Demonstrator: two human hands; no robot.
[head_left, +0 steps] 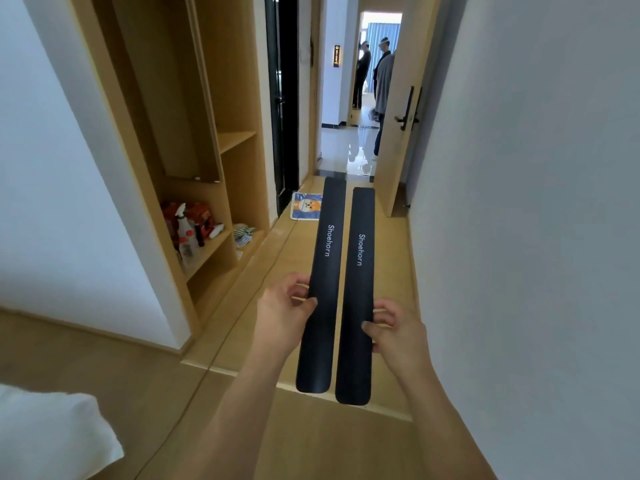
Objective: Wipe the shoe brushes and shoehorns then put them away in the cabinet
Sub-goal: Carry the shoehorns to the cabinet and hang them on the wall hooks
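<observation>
Two long black shoehorns, each printed "Shoehorn", are held side by side in the air over the wooden floor. My left hand (pixel 287 308) pinches the left shoehorn (pixel 325 258) at its left edge. My right hand (pixel 394 332) pinches the right shoehorn (pixel 358 271) at its right edge. Both point away from me down the hallway. The open wooden cabinet (pixel 221 140) stands to the left with shelves. No shoe brushes are in view.
The lower cabinet shelf holds a spray bottle (pixel 181 220), orange boxes and a striped cloth (pixel 244 233). A cartoon mat (pixel 306 206) lies on the floor ahead. An open door (pixel 398 133) stands at right; two people stand beyond it. White fabric (pixel 52 434) is at lower left.
</observation>
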